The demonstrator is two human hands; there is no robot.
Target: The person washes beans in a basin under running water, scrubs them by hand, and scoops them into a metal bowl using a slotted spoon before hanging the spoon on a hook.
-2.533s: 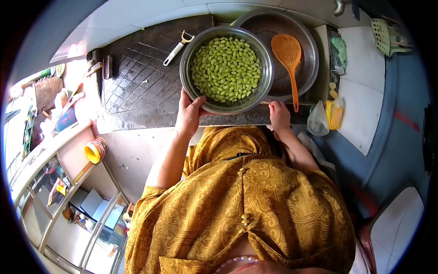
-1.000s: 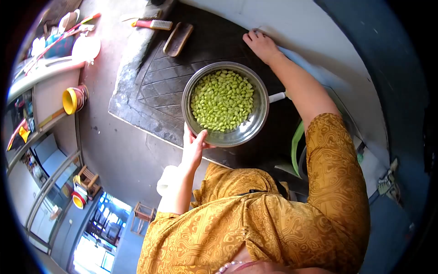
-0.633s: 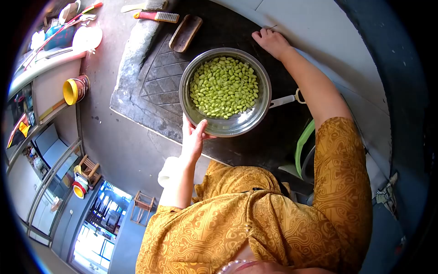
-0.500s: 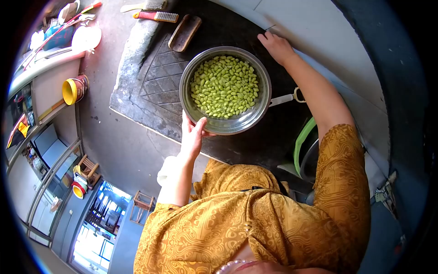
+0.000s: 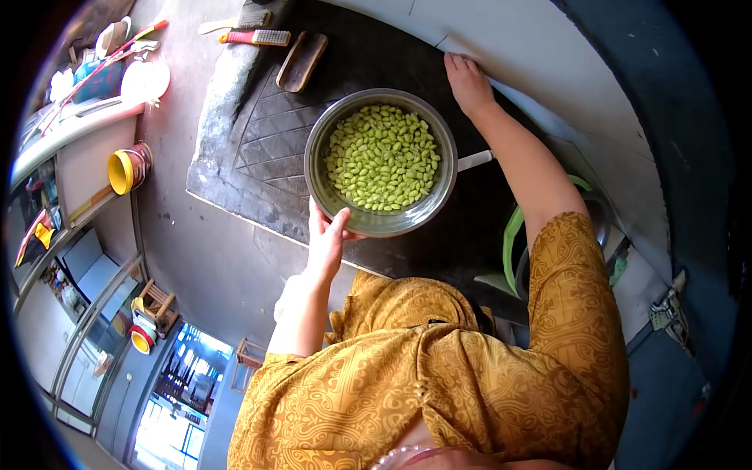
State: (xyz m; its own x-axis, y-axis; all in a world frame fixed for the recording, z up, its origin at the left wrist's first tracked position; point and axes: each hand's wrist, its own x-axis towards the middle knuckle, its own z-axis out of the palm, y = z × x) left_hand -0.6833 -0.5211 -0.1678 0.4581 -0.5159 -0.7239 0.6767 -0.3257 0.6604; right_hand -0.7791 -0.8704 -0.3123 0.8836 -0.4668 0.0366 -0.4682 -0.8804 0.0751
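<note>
A steel bowl holds many green beans over the dark counter. My left hand grips its near rim, thumb on the edge and fingers beneath. Away from the bowl, my right hand rests at the counter's back edge by the white wall, fingers stretched out and close to the surface, with nothing visible in them. A peeler's white handle sticks out from the bowl's right side; its head is hidden by my right forearm.
At the back left of the counter lie a wooden trough and a red-handled brush. A green rim and a dark pan show beside my right arm. A yellow bucket stands far left.
Since the earliest frame, the view has turned left and my right hand has gone from beside the bowl to the wall edge. My left hand has kept hold of the bowl throughout.
</note>
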